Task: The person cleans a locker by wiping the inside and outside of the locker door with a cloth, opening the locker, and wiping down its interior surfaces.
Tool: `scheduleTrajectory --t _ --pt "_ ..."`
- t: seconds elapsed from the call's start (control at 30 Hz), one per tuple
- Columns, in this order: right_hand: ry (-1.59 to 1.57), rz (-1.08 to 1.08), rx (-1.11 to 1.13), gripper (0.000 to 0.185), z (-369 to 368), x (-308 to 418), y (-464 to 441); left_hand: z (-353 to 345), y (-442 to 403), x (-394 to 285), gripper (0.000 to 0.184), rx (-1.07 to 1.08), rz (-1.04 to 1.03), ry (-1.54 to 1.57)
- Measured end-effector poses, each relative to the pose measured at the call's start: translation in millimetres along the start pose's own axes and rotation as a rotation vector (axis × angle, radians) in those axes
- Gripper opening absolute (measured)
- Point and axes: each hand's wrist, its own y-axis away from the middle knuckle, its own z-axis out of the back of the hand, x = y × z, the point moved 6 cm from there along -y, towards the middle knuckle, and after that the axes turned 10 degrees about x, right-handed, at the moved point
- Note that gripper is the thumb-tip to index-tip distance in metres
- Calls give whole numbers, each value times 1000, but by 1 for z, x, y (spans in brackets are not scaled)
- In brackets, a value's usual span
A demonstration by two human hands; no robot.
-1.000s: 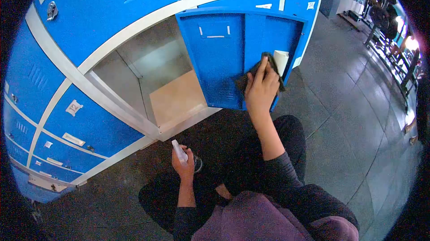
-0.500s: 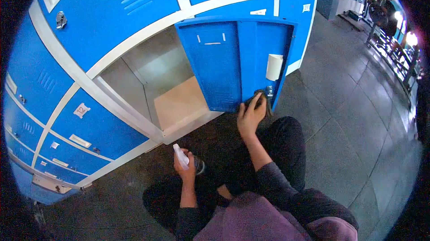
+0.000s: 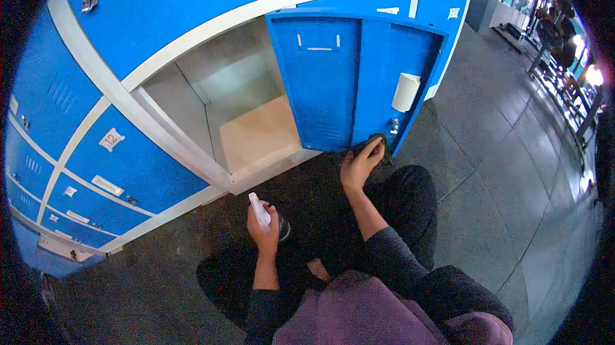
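Note:
The blue locker door [image 3: 323, 89] stands swung open, its inner side facing me, with a white handle cover [image 3: 405, 92] and a metal lock [image 3: 394, 125] near its outer edge. My right hand [image 3: 360, 167] holds a dark cloth [image 3: 380, 146] against the door's bottom edge, below the lock. Lower and to the left, my left hand [image 3: 263, 226] is wrapped round a spray bottle with a white top [image 3: 259, 210]. The open locker compartment [image 3: 259, 130] has grey walls and a tan floor panel.
Closed blue lockers [image 3: 138, 159] with white frames surround the open compartment on the left and above. My crossed legs [image 3: 407, 201] are below the door. Grey floor tiles [image 3: 493, 172] stretch to the right, towards gym equipment [image 3: 554, 37] at the far right.
My right hand with the cloth has moved down the inner side of the door to its bottom edge, uncovering the white handle cover and the lock. The left hand keeps its hold.

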Motion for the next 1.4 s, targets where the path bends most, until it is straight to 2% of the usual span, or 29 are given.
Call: scheduleTrajectory --t 0.17,0.2,0.3,0.4,0.5,0.53,0.6,0.63,0.7,0.8,0.9,0.93,1.0,1.07,1.13,1.2,1.3,1.37,1.4 --pt "-196 22 -31 64 17 -5 -5 1 -2 -3 17 -19 -46 -86" --pt "-144 79 -119 46 21 -3 -6 0 -2 -1 18 -21 -48 -106" --pt "-222 87 -71 36 19 -20 -12 2 -3 -5 18 -22 -14 -97" --pt "-376 34 22 33 19 -27 -3 1 0 4 18 -7 54 -29" --pt "-747 -43 101 29 15 -28 11 5 3 -2 19 -28 60 -238" --pt "-833 -84 190 29 25 -11 15 5 2 7 19 0 15 -142" --pt "-1056 -134 321 32 43 14 20 8 1 -11 19 -29 6 -207" --pt "-1127 -251 393 37 60 41 19 9 0 -18 19 -38 4 -238" --pt "-1284 -221 448 38 96 87 16 7 -1 -11 19 -27 11 -274" --pt "-1255 16 442 42 154 130 0 6 0 -10 19 -48 -8 -238" --pt "-1056 317 107 50 208 134 -24 6 3 -13 19 -65 -11 -211" --pt "-1412 420 197 44 235 167 -39 5 1 -6 20 -61 -7 -196" --pt "-1457 491 -93 41 265 159 -62 5 2 4 20 -33 -9 -221" --pt "-1151 600 -344 42 293 156 -86 4 1 8 21 -14 -30 -289" --pt "-787 801 -494 45 307 192 -96 3 5 11 21 -42 -46 -211" --pt "-352 1081 -534 50 304 260 -96 3 3 9 21 -44 -31 -188" --pt "-7 1170 -158 49 250 316 -108 3 2 1 21 -35 5 -198" --pt "335 1207 -29 49 190 330 -115 3 5 5 21 -53 -15 -162" --pt "491 1084 180 48 145 316 -126 4 6 1 21 -55 -16 -169"
